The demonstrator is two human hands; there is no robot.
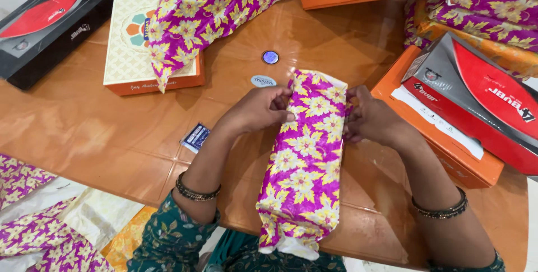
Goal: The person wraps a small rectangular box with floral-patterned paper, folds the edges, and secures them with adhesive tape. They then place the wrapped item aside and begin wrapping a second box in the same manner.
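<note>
Now folding the far end of the wrapped box [305,157].
Left hand [260,109] and right hand [372,118] pinch the paper flaps; next comes pressing them flat.

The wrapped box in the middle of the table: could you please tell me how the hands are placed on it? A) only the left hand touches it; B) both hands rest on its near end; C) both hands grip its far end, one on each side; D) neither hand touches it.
C: the left hand and the right hand pinch the far end of the wrapped box from opposite sides.
</note>
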